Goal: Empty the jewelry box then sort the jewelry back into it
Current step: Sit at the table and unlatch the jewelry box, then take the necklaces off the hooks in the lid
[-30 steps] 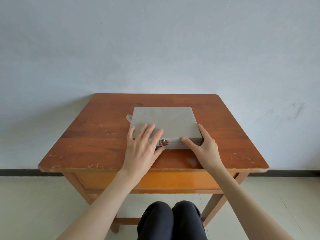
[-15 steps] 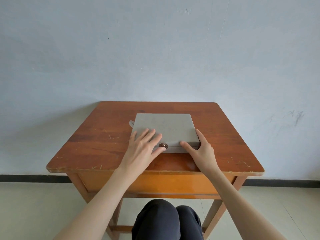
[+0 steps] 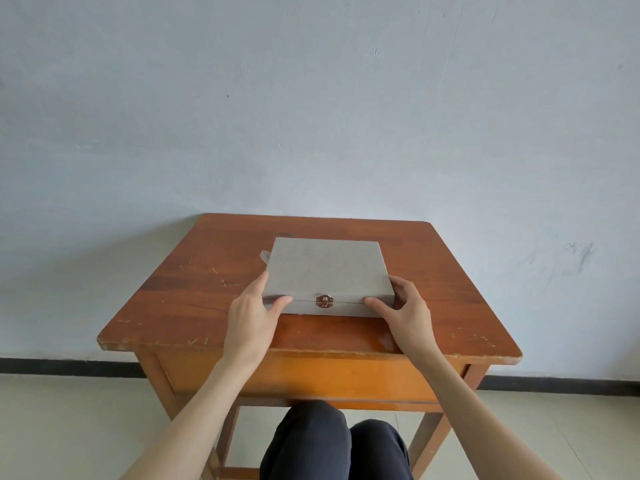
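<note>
Sitting closed near the middle of the surface (image 3: pixel 194 296), slightly toward its near half: the jewelry box (image 3: pixel 327 268), lid down, clasp (image 3: pixel 324 301) facing near and apparently latched. Nothing emptied, nothing sorted yet, judging by the shut lid; no jewelry showing anywhere. Whole task lying ahead: unlatching, lifting the lid, taking pieces out, sorting them back.

Gripping the near left corner: the left hand (image 3: pixel 251 313), thumb lying on the front face, fingers wrapping the left side. Protruding from the far left side of the box: a small grey tab (image 3: pixel 264 256), purpose unclear. Holding the near right corner: the right hand (image 3: pixel 408 310), thumb on the front face, fingers curling over the right side edge. Hands apart, clamping the box between them.

Stretching bare on the left of the box: a broad band of scratched wood, good for laying pieces out. Running close below the box: the worn near edge (image 3: pixel 311 351), leaving only a narrow strip. Opening on the right: similar bare room, ending at the right edge (image 3: pixel 485 299). Standing just behind the far edge: the wall (image 3: pixel 311 116), possibly limiting how far a lid swings back.
</note>
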### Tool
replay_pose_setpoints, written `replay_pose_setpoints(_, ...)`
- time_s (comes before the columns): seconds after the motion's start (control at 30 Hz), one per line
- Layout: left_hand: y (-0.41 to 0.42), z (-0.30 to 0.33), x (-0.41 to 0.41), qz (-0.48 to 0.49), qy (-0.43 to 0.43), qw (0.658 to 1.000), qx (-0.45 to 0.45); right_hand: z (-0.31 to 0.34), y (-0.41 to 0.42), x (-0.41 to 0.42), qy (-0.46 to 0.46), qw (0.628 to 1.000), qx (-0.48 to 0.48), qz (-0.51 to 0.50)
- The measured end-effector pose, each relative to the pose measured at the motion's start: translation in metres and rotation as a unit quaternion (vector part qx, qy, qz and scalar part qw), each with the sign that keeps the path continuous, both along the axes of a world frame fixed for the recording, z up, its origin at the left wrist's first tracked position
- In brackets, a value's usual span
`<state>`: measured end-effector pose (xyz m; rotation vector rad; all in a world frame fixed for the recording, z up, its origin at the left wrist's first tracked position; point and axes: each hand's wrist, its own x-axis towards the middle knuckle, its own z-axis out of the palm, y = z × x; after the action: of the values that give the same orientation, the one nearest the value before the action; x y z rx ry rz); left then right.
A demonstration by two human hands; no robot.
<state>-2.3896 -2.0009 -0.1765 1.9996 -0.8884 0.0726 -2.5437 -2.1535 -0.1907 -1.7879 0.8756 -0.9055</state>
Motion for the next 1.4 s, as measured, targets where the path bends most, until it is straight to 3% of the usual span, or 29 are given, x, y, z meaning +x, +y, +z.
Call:
replay_pose_setpoints(0.27, -0.001, 0.009, 0.009, 0.002, 0.081, 0.995, -0.058, 0.006, 0.007, 0.001, -0.048, 0.997, -0.002, -0.064)
replay_pose_setpoints(0.5, -0.016, 0.039, 0.016, -0.022, 0.143, 0.979, -0.146, 0.045, -0.004, 0.009, -0.089, 0.996, -0.010, -0.020)
replay_pose_setpoints(0.83, -0.063, 0.074, 0.069, -0.127, 0.181, 0.967, -0.124, 0.079, -0.064, 0.058, -0.096, 0.995, -0.035, 0.004)
replay_pose_setpoints(1.13, -0.143, 0.076, 0.136, -0.138, 0.302, 0.931, -0.151, 0.092, -0.132, 0.121, -0.099, 0.995, 0.008, 0.011)
replay_pose_setpoints(1.4, -0.186, 0.075, 0.171, -0.139, 0.257, 0.941, -0.173, 0.084, -0.176, 0.168, -0.104, 0.994, 0.029, -0.011)
